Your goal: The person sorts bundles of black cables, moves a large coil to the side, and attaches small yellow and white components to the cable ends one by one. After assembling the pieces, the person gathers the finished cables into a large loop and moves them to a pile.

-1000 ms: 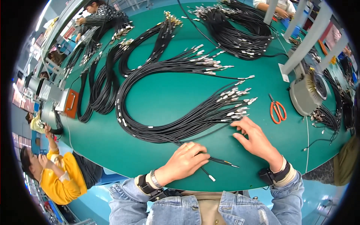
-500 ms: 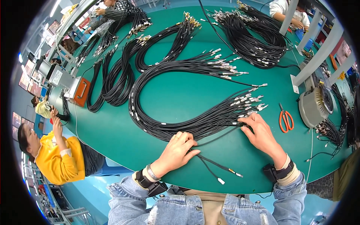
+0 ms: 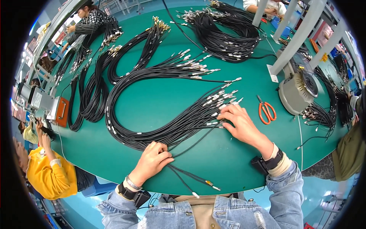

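Note:
A large bundle of black cables [image 3: 111,103] lies in a wide C-shaped curve on the green table, both ends fanning out to the right with white tags and metal connectors. My left hand [image 3: 152,159] is closed on a few cables at the bundle's near edge. Below it, loose cable ends [image 3: 190,178] stick out toward the table's front edge, one with a yellow band. My right hand [image 3: 244,124] has its thumb and fingers bent around the connector ends [image 3: 219,100] of the lower branch; its fingertips partly hide what they pinch.
Orange-handled pliers [image 3: 267,113] lie to the right, before a grey machine [image 3: 296,93] and metal posts [image 3: 301,42]. More cable bundles [image 3: 225,36] are spread across the far side. An orange-fronted box [image 3: 61,111] stands left, near a person in yellow [image 3: 51,171]. Others work behind.
The whole view has shifted, so the table and its things appear farther left. My left hand stays on the cables; my right hand's fingers remain at the connector ends.

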A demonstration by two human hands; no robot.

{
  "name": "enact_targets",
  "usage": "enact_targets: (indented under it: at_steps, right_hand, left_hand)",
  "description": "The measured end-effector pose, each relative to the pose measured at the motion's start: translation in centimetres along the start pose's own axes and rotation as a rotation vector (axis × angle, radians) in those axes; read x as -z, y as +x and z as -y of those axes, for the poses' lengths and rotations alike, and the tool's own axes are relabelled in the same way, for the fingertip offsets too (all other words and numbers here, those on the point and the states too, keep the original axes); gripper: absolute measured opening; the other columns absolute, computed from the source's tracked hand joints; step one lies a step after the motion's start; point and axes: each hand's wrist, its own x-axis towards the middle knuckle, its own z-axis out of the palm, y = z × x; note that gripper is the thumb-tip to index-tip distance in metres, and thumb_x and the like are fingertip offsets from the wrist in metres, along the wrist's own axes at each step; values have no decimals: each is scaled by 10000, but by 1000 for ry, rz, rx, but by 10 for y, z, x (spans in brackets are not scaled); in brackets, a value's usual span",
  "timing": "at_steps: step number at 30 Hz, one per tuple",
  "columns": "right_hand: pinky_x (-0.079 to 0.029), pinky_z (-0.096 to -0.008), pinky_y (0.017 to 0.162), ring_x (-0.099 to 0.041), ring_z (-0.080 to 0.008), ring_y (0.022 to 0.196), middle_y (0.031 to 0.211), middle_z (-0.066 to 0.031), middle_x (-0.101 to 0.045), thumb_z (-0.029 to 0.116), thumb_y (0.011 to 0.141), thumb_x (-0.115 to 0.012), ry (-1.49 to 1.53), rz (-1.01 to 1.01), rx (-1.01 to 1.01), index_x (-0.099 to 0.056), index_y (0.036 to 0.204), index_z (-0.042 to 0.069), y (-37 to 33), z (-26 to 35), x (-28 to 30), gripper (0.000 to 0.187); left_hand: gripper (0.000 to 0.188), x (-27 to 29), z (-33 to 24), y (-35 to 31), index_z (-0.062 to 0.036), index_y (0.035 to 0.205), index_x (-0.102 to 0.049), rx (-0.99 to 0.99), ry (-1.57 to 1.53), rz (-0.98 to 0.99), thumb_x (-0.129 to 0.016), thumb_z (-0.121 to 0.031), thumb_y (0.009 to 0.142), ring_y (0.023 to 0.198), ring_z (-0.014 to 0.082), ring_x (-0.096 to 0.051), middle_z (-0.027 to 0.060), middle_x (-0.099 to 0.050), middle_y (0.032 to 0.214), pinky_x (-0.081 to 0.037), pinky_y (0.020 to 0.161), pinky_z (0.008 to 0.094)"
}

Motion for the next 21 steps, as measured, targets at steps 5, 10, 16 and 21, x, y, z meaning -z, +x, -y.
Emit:
enact_targets:
  at_steps: [5, 10, 16, 21]
  right_hand:
    - [-356, -397, 981, -478, -287, 1161, 1210, -94, -538, 84, 823, -644, 33, -39, 100, -628, 1125, 71, -2, -12, -6, 302]
    - [-345, -387, 998, -467, -288, 1168, 1214, -96, -538, 107, 851, -619, 222, -11, -8, -624, 1123, 62, -3, -13, -10, 276]
    - [-362, -377, 959, -479, -265, 1074, 1078, -79, -542, 110, 840, -645, 136, -33, -11, -620, 1077, 61, 5, -12, -2, 243]
    - [-376, -377, 906, -484, -244, 977, 959, -62, -515, 111, 814, -680, 112, -32, 11, -609, 994, 65, 8, -10, -9, 199]
  left_hand:
    - [243, 6, 10, -7, -80, 834, -633, -75, -22, 61, -798, -158, 673, 861, 263, -531, 73, -561, 967, -453, 736, 368]
    - [409, 15, 12, -3, -85, 974, -639, -108, 52, -74, -788, -322, 677, 951, 314, -529, 102, -560, 1059, -447, 812, 424]
    - [697, 43, 34, 6, -85, 1129, -612, -85, 475, -44, -756, -526, 610, 951, 315, -539, 102, -562, 1050, -427, 887, 443]
    - [685, 52, 99, -18, -46, 1090, -610, -95, 428, -7, -708, -558, 646, 908, 311, -538, 104, -549, 979, -447, 815, 430]
